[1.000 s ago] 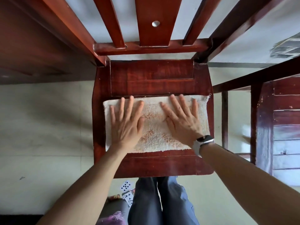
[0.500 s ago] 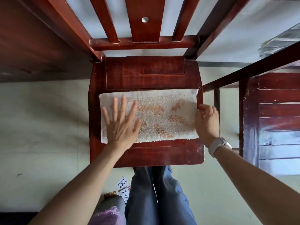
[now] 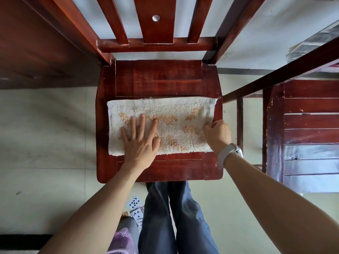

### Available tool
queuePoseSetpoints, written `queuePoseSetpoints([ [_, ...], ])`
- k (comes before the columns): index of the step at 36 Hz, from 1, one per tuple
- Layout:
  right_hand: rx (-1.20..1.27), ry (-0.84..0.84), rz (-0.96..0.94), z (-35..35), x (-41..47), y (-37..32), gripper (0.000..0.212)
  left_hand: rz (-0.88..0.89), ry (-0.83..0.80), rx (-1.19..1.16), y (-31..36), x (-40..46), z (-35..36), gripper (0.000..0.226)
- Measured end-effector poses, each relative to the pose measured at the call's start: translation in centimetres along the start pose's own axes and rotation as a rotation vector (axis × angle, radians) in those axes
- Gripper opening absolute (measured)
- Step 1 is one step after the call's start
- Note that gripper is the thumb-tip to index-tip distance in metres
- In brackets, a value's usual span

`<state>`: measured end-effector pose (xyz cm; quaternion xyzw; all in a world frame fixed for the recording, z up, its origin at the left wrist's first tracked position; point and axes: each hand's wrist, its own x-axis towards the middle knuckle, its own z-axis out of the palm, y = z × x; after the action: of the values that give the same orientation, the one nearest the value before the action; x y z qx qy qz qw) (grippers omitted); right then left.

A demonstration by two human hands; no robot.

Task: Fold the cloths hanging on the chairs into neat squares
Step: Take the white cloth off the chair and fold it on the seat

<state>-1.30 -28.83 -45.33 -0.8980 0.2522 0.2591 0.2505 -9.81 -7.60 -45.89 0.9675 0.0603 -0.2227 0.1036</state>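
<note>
Red wooden chair seat [image 3: 159,79] carries the cloth [image 3: 183,125]; my left hand [image 3: 141,142] presses flat, right hand [image 3: 217,133] grip pinching its edge.

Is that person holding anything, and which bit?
The right hand pinches the cloth at its right edge. The left hand only presses it flat.

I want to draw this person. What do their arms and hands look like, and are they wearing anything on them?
Both arms are bare, with no sleeves showing. The left hand wears nothing: no ring or glove shows. By the right hand, the wrist carries a white band like a watch strap. Its face is turned away, mostly hidden.
</note>
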Motion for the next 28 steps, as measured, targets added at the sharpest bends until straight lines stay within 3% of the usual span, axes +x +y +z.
queuePoseSetpoints([
  [2, 0.164, -0.030, -0.021, -1.2, -1.0, -0.6, 0.006, 0.021, 0.029, -0.069, -0.1, -0.1, -0.6, 0.057],
  [6, 0.334, -0.099, -0.175, -3.7, -3.5, -3.4, 0.012, -0.002, 0.172, -0.381, -0.9, -0.7, -2.0, 0.038],
  [10, 0.385, -0.215, -0.285, -3.8, -6.0, -7.3, 0.015, -0.312, 0.235, -0.909, -1.3, -1.9, -4.3, 0.027],
  [15, 0.358, -0.415, -0.438, 0.3, -9.7, -13.1, 0.016, -0.681, 0.073, -1.700, -3.6, -3.5, -6.5, 0.023],
  [18, 0.231, -0.521, -0.472, 3.8, -10.9, -14.9, 0.016, -0.758, 0.041, -1.910, -4.9, -4.3, -6.4, 0.025],
  [21, 0.196, -0.610, -0.444, 5.7, -11.0, -15.7, 0.011, -0.808, 0.059, -1.952, -5.4, -4.7, -5.6, 0.024],
  [23, 0.112, -0.497, -0.519, 5.6, -10.5, -16.0, 0.022, -0.789, 0.051, -1.867, -5.2, -5.0, -5.3, 0.011],
  [25, -0.004, -0.332, -0.650, 5.1, -9.3, -16.0, 0.030, -0.707, 0.078, -1.638, -4.9, -5.0, -5.0, 0.007],
  [28, -0.288, -0.187, -0.854, 4.7, -7.2, -16.5, 0.033, -0.587, 0.229, -1.199, -4.3, -4.7, -4.8, 0.027],
])
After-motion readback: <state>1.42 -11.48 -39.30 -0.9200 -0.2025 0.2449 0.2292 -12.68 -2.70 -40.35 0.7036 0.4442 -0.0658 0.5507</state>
